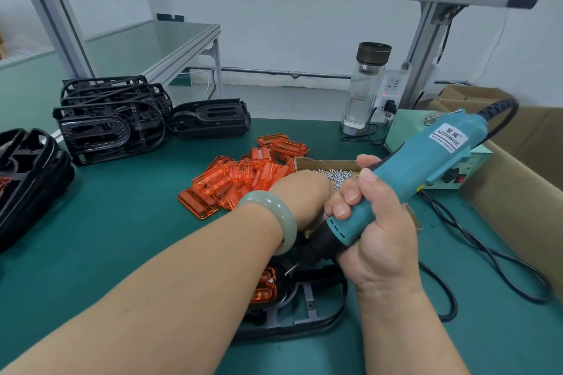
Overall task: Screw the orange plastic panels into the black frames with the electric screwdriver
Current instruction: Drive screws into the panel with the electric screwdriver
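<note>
On the green table [122,222] at six o'clock, a black frame [304,310] holds an orange panel [265,286]. Your right hand [377,228] grips the electric screwdriver [426,158] above it. I cannot tell whether your left hand [301,198] holds anything. You're likely mid-fastening, so seat the bit [292,268] squarely. Beyond, spare panels [240,176] lie at twelve.

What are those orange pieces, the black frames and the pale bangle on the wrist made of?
Orange panels: likely translucent moulded plastic, glossy; light shows through them. Black frames: probably moulded plastic, dull satin, with thin ribs and cut-outs. Bangle: smooth, milky pale green with a soft shine, perhaps jade or glass; the look leaves it open.
</note>
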Action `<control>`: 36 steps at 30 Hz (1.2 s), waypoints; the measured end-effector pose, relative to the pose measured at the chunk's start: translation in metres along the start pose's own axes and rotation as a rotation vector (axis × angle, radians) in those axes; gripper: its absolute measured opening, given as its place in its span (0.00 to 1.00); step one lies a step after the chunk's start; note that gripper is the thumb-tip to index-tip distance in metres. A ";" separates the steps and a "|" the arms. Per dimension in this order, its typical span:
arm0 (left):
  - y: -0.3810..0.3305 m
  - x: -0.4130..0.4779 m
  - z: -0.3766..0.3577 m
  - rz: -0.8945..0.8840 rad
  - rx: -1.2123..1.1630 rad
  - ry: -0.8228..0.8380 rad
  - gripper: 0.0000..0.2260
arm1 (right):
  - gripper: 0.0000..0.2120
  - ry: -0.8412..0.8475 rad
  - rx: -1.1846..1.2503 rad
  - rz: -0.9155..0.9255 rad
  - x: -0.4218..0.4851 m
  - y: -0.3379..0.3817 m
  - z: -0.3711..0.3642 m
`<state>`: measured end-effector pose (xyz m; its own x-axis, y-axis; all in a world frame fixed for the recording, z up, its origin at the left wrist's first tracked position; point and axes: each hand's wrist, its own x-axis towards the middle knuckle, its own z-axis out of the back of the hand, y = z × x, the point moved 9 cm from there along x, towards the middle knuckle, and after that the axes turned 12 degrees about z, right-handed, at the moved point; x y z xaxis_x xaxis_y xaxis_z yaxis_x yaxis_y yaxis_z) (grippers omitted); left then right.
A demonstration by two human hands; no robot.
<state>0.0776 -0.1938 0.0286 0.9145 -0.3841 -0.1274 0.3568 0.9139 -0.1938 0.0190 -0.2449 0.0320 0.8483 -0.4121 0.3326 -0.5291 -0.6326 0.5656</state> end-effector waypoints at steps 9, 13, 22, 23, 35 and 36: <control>0.000 -0.007 0.010 -0.058 -0.188 -0.023 0.07 | 0.08 0.025 0.027 -0.028 0.001 0.000 -0.003; 0.009 -0.008 0.014 -0.070 -0.428 -0.095 0.09 | 0.08 0.024 0.057 -0.027 0.001 0.000 -0.004; 0.075 -0.008 0.005 0.306 -1.290 -0.194 0.08 | 0.10 0.021 0.060 -0.028 0.001 -0.001 -0.004; 0.080 -0.012 0.001 0.329 -1.405 -0.144 0.08 | 0.09 0.014 0.062 -0.024 0.001 0.000 -0.004; 0.124 -0.096 -0.008 0.340 -1.954 -0.154 0.12 | 0.07 -0.074 0.112 -0.038 -0.003 -0.003 0.001; 0.127 -0.102 -0.009 0.340 -1.943 -0.180 0.12 | 0.06 -0.081 0.117 -0.039 -0.003 -0.003 0.001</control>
<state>0.0277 -0.0399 0.0088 0.9379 -0.1257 -0.3234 -0.3437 -0.4630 -0.8170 0.0180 -0.2430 0.0284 0.8663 -0.4342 0.2470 -0.4985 -0.7194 0.4837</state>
